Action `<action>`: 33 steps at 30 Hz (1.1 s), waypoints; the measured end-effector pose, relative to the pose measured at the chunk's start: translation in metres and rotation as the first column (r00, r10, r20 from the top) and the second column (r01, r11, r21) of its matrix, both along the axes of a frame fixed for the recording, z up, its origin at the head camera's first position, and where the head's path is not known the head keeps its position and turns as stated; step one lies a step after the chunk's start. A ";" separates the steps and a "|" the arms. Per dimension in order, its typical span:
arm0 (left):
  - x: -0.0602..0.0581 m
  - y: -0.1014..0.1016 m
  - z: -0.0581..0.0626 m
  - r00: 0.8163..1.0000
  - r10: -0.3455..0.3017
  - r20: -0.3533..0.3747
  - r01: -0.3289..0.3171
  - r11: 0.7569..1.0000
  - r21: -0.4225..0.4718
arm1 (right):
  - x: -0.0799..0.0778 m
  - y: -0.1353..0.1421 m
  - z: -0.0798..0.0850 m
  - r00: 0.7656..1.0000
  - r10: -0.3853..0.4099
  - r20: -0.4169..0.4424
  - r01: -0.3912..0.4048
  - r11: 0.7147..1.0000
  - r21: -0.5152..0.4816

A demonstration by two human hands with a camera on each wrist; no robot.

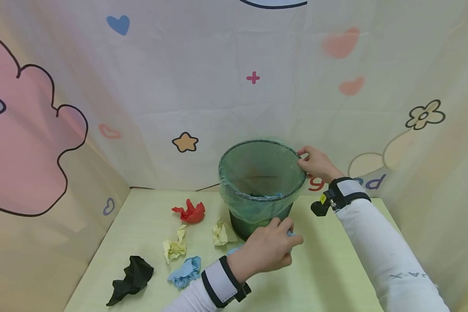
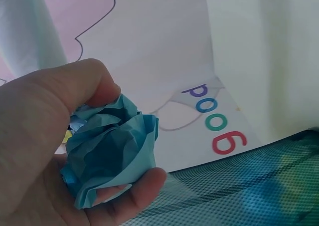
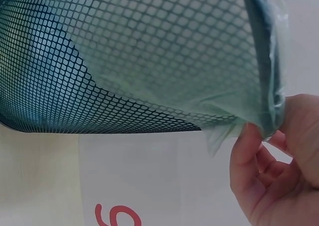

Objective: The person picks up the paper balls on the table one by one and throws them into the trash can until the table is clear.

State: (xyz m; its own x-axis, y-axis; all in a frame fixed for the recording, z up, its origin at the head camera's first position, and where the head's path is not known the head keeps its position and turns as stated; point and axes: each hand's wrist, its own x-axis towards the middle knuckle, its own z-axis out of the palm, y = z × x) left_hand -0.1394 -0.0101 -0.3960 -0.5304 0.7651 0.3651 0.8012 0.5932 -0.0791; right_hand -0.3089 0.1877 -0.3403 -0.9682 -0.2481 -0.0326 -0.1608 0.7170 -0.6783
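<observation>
A mesh wastebasket (image 1: 239, 224) stands at the back of the table, lined with a thin green bag (image 1: 238, 199) folded over its rim. My right hand (image 1: 319, 164) pinches the rim and bag edge on the right side; the right wrist view shows the thumb and fingers (image 3: 245, 158) closed on the bag there. In front of the basket, my left hand (image 1: 265, 248) holds a crumpled ball of blue paper (image 2: 112, 153), cupped between thumb and fingers. The head view shows only a sliver of that ball. Some blue and dark pieces (image 1: 274, 196) show inside the basket.
Left of the basket lie crumpled papers: red (image 1: 190, 212), two yellow ones (image 1: 174, 247) (image 1: 220, 233), blue (image 1: 185, 272) and black (image 1: 131, 279). Another blue piece (image 1: 234, 250) is partly hidden behind my left hand. A printed curtain (image 1: 203, 86) hangs behind and beside the table.
</observation>
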 end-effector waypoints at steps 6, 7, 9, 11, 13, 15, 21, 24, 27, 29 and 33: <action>-0.006 0.000 0.018 1.000 -0.005 0.008 0.005 1.000 -0.016 | 0.001 -0.001 -0.001 1.000 0.006 -0.006 -0.006 1.000 -0.004; -0.007 0.001 0.021 1.000 -0.004 0.009 0.004 1.000 -0.021 | 0.002 -0.001 -0.001 1.000 0.009 -0.005 -0.009 1.000 -0.006; -0.009 0.001 0.026 1.000 -0.010 0.014 0.010 1.000 -0.023 | 0.002 -0.001 -0.001 1.000 0.012 -0.003 -0.012 1.000 -0.009; -0.011 0.002 0.030 1.000 -0.014 0.013 0.014 1.000 -0.022 | 0.002 -0.001 0.000 1.000 0.012 0.005 -0.011 1.000 -0.017; -0.013 0.003 0.034 1.000 -0.019 -0.006 0.018 1.000 -0.024 | 0.003 -0.001 0.001 1.000 0.011 0.007 -0.011 1.000 -0.022; -0.015 0.003 0.037 0.999 -0.021 -0.029 0.020 1.000 -0.023 | 0.002 -0.001 0.001 1.000 0.007 0.013 -0.006 1.000 -0.026; -0.022 0.002 0.053 0.999 -0.021 -0.027 0.020 0.999 -0.033 | 0.002 -0.002 0.002 1.000 -0.006 0.018 0.007 1.000 -0.026; -0.028 0.001 0.063 1.000 -0.009 0.016 0.010 0.999 -0.049 | 0.002 -0.001 0.002 1.000 -0.003 0.015 0.003 1.000 -0.021; -0.035 0.001 0.072 0.999 0.013 0.042 -0.011 0.998 -0.065 | 0.002 0.000 0.002 1.000 0.002 0.015 -0.002 1.000 -0.022; -0.039 0.000 0.076 0.998 0.029 0.054 -0.025 0.997 -0.069 | 0.002 0.000 0.002 1.000 0.004 0.017 -0.004 1.000 -0.021; -0.048 -0.003 0.081 0.996 0.045 0.078 -0.040 0.998 -0.058 | 0.002 -0.001 0.003 1.000 0.010 0.017 -0.009 1.000 -0.023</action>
State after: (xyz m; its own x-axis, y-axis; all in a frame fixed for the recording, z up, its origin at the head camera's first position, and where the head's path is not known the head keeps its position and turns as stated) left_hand -0.1870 -0.0131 -0.3150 -0.5886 0.7592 0.2778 0.7803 0.6234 -0.0505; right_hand -0.3065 0.1866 -0.3375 -0.9651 -0.2582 -0.0431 -0.1561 0.6999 -0.6970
